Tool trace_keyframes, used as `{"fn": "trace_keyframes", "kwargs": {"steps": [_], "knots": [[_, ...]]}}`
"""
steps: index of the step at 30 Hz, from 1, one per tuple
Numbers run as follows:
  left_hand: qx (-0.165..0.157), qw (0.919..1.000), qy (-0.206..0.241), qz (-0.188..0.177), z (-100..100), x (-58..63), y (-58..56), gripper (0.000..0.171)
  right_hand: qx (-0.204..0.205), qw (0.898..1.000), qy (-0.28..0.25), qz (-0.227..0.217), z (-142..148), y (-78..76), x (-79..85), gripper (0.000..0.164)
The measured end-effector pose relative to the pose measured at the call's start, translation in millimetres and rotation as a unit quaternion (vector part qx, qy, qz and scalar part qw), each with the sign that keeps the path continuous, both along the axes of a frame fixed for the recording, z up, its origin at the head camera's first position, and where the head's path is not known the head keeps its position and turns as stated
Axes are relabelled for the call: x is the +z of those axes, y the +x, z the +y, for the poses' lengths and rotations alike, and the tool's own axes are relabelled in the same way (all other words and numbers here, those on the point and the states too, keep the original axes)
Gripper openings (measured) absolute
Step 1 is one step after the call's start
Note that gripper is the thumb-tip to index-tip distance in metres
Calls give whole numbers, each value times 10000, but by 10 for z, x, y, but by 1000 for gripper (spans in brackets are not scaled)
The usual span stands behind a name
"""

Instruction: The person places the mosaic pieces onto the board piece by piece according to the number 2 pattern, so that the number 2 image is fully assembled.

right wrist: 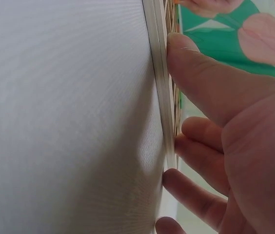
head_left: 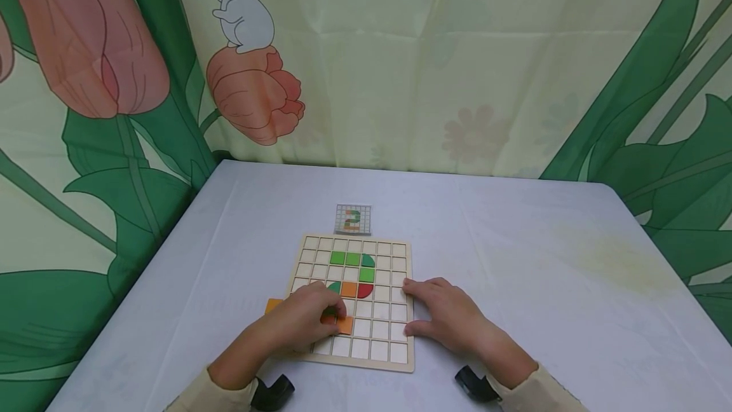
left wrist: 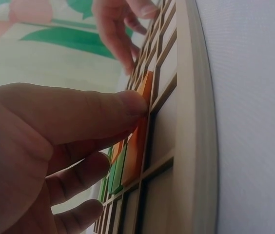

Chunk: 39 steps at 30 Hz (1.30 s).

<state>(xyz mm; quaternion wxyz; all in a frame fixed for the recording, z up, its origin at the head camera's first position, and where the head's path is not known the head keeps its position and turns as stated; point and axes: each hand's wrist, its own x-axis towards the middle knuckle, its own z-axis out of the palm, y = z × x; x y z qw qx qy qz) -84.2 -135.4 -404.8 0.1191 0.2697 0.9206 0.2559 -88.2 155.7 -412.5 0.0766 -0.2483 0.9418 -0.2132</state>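
Note:
A wooden grid board (head_left: 383,367) lies on the table, with coloured tiles in some of its cells. My left hand (head_left: 303,316) reaches over its lower left part and pinches an orange square tile (head_left: 345,325) at a cell. In the left wrist view the thumb lies on that orange tile (left wrist: 147,87), with green tiles (left wrist: 120,165) beyond it. The right hand (head_left: 452,313) touches the board's right edge with thumb and fingertips, fingers fairly straight. Higher on the board sit green squares (head_left: 338,257), an orange square (head_left: 349,289) and a red rounded tile (head_left: 365,290).
A small pattern card (head_left: 352,218) showing a figure 2 on a grid stands behind the board's far edge. Another orange piece (head_left: 273,304) shows beside the left forearm, partly hidden. A white cloth (head_left: 515,240) covers the table; a printed curtain (head_left: 400,81) hangs behind.

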Motion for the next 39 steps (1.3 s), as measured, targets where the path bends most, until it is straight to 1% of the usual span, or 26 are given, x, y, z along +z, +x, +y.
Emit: {"fn": "trace_keyframes", "kwargs": {"steps": [15, 22, 31, 35, 39], "knots": [[105, 9996, 130, -218, -29, -32, -4, 16, -73, 10000, -8, -8, -8, 12, 10, 68], [92, 9993, 140, -343, -31, -28, -9, 16, 67, 9998, -46, 197, 9, 7, -20, 69], [5, 9991, 308, -287, 2, -37, -20, 16, 7, 9999, -30, 99, 6, 0, -20, 69], [105, 9985, 344, -419, -1, -35, -32, 17, -14, 10000, -49, 79, 4, -1, -27, 69], [240, 9977, 430, -474, -37, -25, -54, 26, -25, 10000, -29, 86, 4, -2, -27, 70]]}}
